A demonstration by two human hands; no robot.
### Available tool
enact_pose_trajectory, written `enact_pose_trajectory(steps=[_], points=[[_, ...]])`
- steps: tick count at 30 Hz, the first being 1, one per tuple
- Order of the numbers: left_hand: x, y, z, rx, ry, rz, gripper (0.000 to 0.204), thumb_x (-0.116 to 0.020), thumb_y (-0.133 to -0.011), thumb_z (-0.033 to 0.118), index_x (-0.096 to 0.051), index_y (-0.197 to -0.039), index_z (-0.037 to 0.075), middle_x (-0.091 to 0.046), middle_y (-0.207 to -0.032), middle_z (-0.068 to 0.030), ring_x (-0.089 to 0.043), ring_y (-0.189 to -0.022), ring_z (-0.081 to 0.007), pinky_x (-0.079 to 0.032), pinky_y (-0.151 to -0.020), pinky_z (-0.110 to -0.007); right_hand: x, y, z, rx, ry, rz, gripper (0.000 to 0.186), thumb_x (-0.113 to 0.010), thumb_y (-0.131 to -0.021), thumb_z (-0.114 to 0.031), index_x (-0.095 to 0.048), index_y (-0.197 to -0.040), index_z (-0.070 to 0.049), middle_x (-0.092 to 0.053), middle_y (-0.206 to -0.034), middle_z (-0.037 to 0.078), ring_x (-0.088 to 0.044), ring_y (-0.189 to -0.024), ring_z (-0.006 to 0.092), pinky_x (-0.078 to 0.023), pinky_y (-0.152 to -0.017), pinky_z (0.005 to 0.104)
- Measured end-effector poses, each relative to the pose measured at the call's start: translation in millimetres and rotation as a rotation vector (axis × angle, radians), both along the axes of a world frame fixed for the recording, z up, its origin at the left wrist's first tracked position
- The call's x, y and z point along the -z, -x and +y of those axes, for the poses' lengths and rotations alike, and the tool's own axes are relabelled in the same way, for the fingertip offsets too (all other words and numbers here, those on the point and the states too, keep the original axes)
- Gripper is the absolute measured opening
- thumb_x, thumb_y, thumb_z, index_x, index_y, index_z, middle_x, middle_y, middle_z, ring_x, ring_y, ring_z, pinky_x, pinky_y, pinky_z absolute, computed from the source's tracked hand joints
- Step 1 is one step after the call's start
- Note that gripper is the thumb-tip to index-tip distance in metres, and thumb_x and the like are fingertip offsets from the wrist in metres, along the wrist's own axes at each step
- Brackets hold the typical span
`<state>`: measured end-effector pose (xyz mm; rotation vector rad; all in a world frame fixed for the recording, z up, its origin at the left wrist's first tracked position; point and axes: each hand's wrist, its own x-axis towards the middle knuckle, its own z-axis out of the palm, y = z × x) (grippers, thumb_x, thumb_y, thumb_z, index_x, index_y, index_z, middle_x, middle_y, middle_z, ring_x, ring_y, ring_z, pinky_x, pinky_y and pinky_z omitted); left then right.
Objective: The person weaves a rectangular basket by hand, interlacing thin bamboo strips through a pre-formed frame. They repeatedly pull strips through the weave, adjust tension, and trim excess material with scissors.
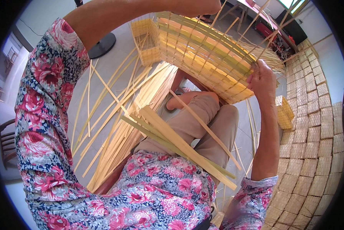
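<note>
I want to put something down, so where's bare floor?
Bare gray floor shows between the round black base and small woven basket. It's crowded where pale strips heap up, and on the right, where rows of woven squares spread.

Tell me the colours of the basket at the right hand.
The basket is mostly yellow, partly green, in the head view.

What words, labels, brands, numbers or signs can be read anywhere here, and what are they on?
None that I can read.
Woven basket: plain strips, no lettering visible.
Loose strips: no marks visible.
Shirt: a flower print, no words visible.
Green-and-white panel at the top right: cut off and too small to tell whether it bears text.
</note>
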<state>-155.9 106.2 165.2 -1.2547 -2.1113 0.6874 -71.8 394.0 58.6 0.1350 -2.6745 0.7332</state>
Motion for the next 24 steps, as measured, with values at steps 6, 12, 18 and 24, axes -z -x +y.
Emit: enact_pose_trajectory(steps=[6, 12, 18, 24], points=[[8, 9, -3, 0.066, -0.065, 0.013, 0.008, -0.064, -0.076, 0.007, -0.071, -0.079, 0.006, -0.070, -0.085, -0.0120, -0.071, -0.074, -0.0303, -0.056, -0.062, -0.042, 4, 6, 6, 0.027, -0.041, 0.026, 0.018, -0.049, -0.099, -0.012, -0.059, -0.094, 0.001, -0.067, -0.067, 0.019, -0.069, -0.057, 0.0279, -0.052, -0.054, 0.0400], [55, -18, -21, 0.324, -0.473, 0.163, 0.031, -0.066, -0.086, 0.009, -0.066, -0.117, 0.010, -0.068, -0.110, -0.0066, -0.071, -0.088, -0.0207, -0.057, -0.068, -0.034, 8, 10, 9, 0.005, -0.025, 0.062, 0.017, -0.049, -0.099, -0.012, -0.056, -0.090, 0.001, -0.066, -0.068, 0.020, -0.069, -0.058, 0.0316, -0.052, -0.054, 0.0421], [158, -29, -11, 0.062, -0.868, -0.040, 0.055, -0.062, -0.085, 0.008, -0.054, -0.139, 0.015, -0.055, -0.137, -0.0171, -0.071, -0.098, -0.0274, -0.061, -0.068, -0.038, 13, 12, 10, -0.008, -0.053, 0.061, 0.020, -0.049, -0.102, -0.015, -0.053, -0.089, -0.001, -0.061, -0.061, 0.016, -0.066, -0.054, 0.0297, -0.049, -0.050, 0.0414], [168, -19, 18, 0.017, -1.071, -0.043, 0.057, -0.062, -0.085, 0.010, -0.053, -0.140, 0.020, -0.050, -0.137, -0.0187, -0.065, -0.101, -0.0307, -0.059, -0.064, -0.037, 8, 7, 16, 0.044, 0.031, -0.023, 0.019, -0.047, -0.105, -0.015, -0.055, -0.096, 0.000, -0.062, -0.060, 0.011, -0.066, -0.052, 0.0202, -0.049, -0.047, 0.0344]])
